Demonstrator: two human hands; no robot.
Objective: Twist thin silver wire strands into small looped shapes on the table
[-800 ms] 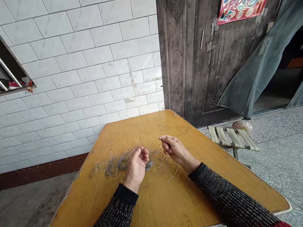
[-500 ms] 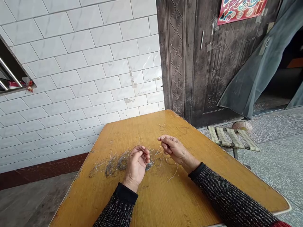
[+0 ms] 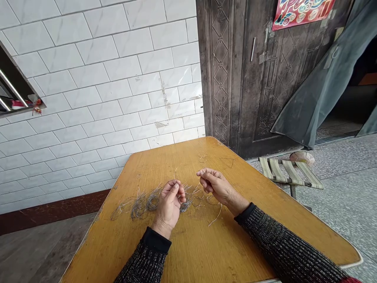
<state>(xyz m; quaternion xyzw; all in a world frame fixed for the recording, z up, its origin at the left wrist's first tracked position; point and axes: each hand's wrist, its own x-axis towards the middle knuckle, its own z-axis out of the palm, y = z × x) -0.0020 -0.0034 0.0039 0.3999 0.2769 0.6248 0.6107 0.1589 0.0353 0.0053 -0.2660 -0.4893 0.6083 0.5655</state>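
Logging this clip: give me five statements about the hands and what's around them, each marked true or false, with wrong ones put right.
1. The left hand pinches a thin strand. True.
2. The right hand touches the left. False: a gap separates them.
3. Coiled strands lie on the table. True.
4. The table's top is blue. False: it is yellow-brown.
5. A strap stool stands right of the table. True.

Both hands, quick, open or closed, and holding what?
Left hand: closed, pinching a thin wire.
Right hand: pinched closed; can't tell if it holds anything.
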